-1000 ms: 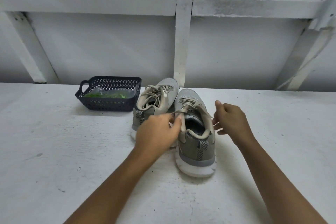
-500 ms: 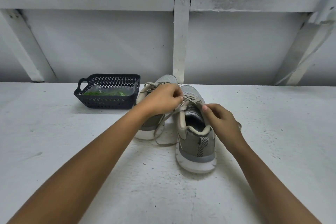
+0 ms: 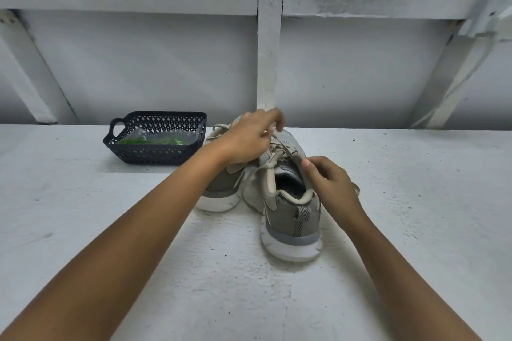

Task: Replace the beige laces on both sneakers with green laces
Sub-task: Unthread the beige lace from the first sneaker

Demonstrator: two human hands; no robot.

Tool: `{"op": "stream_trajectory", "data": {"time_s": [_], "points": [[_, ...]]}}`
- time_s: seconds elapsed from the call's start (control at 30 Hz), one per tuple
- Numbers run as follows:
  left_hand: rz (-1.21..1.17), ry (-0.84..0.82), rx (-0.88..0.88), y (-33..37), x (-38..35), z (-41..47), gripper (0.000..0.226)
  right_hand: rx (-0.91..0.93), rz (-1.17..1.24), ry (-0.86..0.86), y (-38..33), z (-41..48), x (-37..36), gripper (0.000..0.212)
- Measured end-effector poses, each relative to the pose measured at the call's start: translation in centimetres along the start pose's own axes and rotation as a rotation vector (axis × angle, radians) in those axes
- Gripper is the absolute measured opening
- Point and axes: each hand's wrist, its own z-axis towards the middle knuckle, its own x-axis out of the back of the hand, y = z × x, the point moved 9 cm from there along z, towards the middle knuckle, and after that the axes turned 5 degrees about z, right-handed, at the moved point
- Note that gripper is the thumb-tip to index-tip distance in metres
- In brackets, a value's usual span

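Observation:
Two grey sneakers with beige laces stand side by side on the white table, heels toward me. The right sneaker [image 3: 292, 219] is nearer; its beige lace [image 3: 273, 163] is loosened and crosses over the tongue. My left hand [image 3: 249, 138] reaches over the left sneaker [image 3: 221, 188] and pinches the lace near the right sneaker's toe end. My right hand [image 3: 329, 183] grips the right sneaker's collar and lace on its right side. Green laces [image 3: 155, 141] lie in a clear bag inside the black basket [image 3: 130, 153].
The black perforated basket stands at the back left of the sneakers. A white wall with wooden beams [image 3: 270, 63] rises just behind the table [image 3: 388, 230]. Bare white tabletop stretches in front and to the right.
My left hand has moved further forward along the right sneaker, from the tongue to the toe end of the lacing. My right hand has settled on the shoe's collar.

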Motion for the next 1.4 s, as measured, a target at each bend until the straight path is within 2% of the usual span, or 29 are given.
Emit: {"op": "stream_trajectory", "data": {"time_s": [0.1, 0.23, 0.33, 0.43, 0.5, 0.6, 0.7, 0.87, 0.93, 1.03, 1.1, 1.17, 1.23, 1.3, 1.4], "points": [[0.211, -0.044, 0.005, -0.8, -0.4, -1.2, 0.023, 0.006, 0.008, 0.004, 0.1, 0.0, 0.0, 0.018], [0.186, -0.048, -0.001, -1.5, -0.7, -2.2, 0.012, 0.011, 0.001, 0.006, 0.1, 0.0, 0.0, 0.016], [0.141, 0.061, 0.027, -1.9, 0.4, -2.3, 0.01, 0.01, 0.007, 0.002, 0.1, 0.0, 0.0, 0.015], [0.104, 0.246, 0.149, -3.1, 2.3, -2.4, 0.011, 0.013, 0.007, -0.009, 0.0, 0.0, -0.1, 0.013], [0.135, 0.284, 0.162, -3.2, 2.8, -2.6, 0.015, 0.012, 0.011, -0.009, 0.1, 0.1, -0.1, 0.014], [0.209, 0.17, -0.005, -1.6, 1.6, -2.7, 0.031, 0.009, 0.013, -0.002, 0.1, 0.1, -0.1, 0.017], [0.278, 0.082, -0.092, -0.6, 0.4, -2.9, 0.023, 0.012, 0.013, 0.002, 0.1, 0.1, 0.0, 0.017], [0.161, 0.075, -0.001, -1.5, -0.1, -2.8, 0.023, 0.023, 0.032, 0.004, 0.0, 0.1, -0.1, 0.012], [0.168, 0.134, 0.028, -1.7, 0.0, -2.8, 0.02, 0.024, 0.035, 0.0, 0.0, 0.1, -0.1, 0.012], [0.173, 0.373, 0.156, -2.5, 2.0, -3.1, 0.016, 0.023, 0.031, -0.007, 0.1, 0.1, -0.1, 0.012], [0.148, 0.463, 0.229, -3.2, 3.2, -3.5, 0.016, 0.024, 0.034, -0.008, 0.1, 0.0, 0.0, 0.012], [0.171, 0.393, 0.148, -2.7, 3.1, -3.4, 0.023, 0.028, 0.037, -0.007, 0.1, 0.0, 0.0, 0.011], [0.193, 0.235, 0.002, -1.6, 2.0, -3.4, 0.039, 0.029, 0.039, -0.005, 0.1, 0.1, 0.0, 0.011], [0.232, 0.16, -0.08, -0.8, 1.2, -3.7, 0.033, 0.029, 0.04, -0.004, 0.1, 0.1, -0.1, 0.011], [0.302, 0.145, -0.079, -0.6, 0.3, -3.7, 0.015, 0.028, 0.041, 0.001, 0.0, 0.1, -0.1, 0.012]]}}
